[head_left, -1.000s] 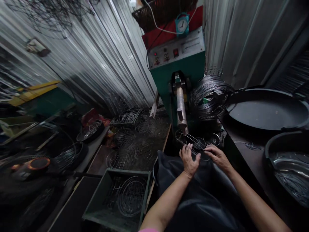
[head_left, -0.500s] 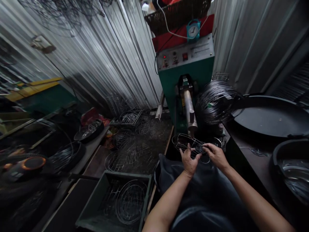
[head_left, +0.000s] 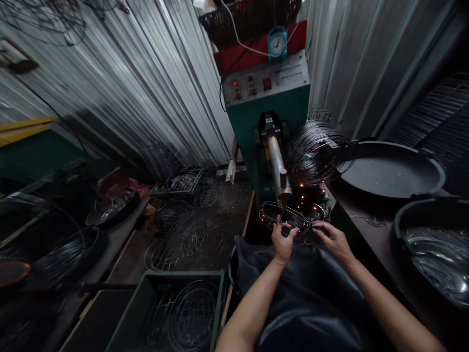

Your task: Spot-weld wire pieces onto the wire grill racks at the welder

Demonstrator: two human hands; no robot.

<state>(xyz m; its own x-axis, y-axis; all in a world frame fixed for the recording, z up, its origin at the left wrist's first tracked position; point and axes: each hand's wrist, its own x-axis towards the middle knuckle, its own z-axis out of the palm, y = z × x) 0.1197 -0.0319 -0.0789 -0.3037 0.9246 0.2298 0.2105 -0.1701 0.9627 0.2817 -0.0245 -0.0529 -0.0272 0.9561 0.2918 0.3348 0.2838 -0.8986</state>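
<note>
Under the electrode tip of a green spot welding machine [head_left: 277,166], a round wire frame [head_left: 268,207] is held in both hands. My left hand [head_left: 283,240] grips the near left rim of the frame, fingers pointing up toward the tip. On the right, my right hand [head_left: 332,238] pinches something at the frame's right edge; whether it is the frame's wire or a small separate piece is too small to tell. Orange sparks [head_left: 302,197] fly around the tip and to the right of it. The lower electrode is hidden behind the frame and hands.
A coil of wire [head_left: 311,151] hangs beside the machine. Black pans [head_left: 392,168] stand on the right bench, one holding shiny metal pieces [head_left: 436,264]. A green crate [head_left: 166,276] with wire rings sits low at left. More wire parts [head_left: 190,234] lie on the floor.
Sparks have appeared at the electrode, where none showed before. The wire frame has shifted slightly beneath the tip. My right hand has moved a little away from the left, and the view has turned rightward.
</note>
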